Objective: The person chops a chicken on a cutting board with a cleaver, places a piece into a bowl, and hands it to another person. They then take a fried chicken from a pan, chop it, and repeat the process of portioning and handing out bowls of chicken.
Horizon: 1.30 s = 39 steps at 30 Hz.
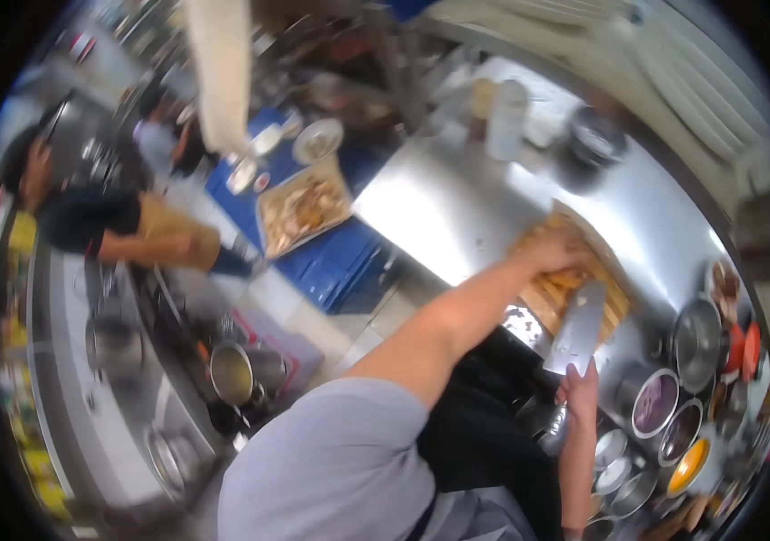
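A striped wooden cutting board (pixel 616 311) lies on the steel counter, with orange-yellow food pieces (pixel 568 279) on it. My left hand (pixel 560 251) rests over these pieces at the far part of the board, its fingers curled and pressed together; what lies under them is blurred. My right hand (pixel 577 388) is closed around a wide-bladed cleaver (pixel 580 326) near the handle. The blade reaches over the board's near side, close to the food and below my left hand.
Bowls of purple (pixel 655 404) and yellow food (pixel 689 466) stand at the right. Bottles (pixel 505 122) and a dark pot (pixel 594 140) are at the counter's back. A tray of food (pixel 304 209) sits on a blue container (pixel 340 275). Another person (pixel 114 216) stands at the left.
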Each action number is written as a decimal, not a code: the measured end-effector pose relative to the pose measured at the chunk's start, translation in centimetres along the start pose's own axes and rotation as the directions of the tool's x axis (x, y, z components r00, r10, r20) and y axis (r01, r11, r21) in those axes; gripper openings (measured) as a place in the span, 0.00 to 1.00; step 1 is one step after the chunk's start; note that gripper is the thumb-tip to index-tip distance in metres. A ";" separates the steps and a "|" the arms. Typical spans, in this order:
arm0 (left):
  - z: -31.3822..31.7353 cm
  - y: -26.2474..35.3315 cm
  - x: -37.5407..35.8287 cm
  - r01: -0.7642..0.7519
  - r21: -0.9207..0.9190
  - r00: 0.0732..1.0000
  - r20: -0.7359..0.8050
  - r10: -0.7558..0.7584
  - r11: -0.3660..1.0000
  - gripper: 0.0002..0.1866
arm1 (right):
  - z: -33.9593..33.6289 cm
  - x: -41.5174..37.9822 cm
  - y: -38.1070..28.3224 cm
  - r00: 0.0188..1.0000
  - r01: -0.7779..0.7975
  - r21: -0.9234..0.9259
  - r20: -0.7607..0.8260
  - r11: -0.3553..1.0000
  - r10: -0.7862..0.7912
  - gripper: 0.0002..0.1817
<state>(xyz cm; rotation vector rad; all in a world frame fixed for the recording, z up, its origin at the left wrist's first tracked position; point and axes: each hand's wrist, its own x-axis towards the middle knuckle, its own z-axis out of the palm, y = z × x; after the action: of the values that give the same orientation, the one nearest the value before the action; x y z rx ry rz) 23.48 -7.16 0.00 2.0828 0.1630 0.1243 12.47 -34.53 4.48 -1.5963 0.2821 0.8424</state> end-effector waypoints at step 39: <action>-5.2 -2.5 -10.6 -0.082 -0.019 0.842 -0.537 0.059 0.996 0.27 | -4.7 8.5 1.8 0.966 0.050 -0.123 -0.246 0.991 -0.080 0.38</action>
<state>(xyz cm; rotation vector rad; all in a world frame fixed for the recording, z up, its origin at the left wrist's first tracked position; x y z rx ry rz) 12.03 -3.31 0.18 1.9641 0.4188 0.7560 19.01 -37.01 -2.47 -1.8142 0.3635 0.6149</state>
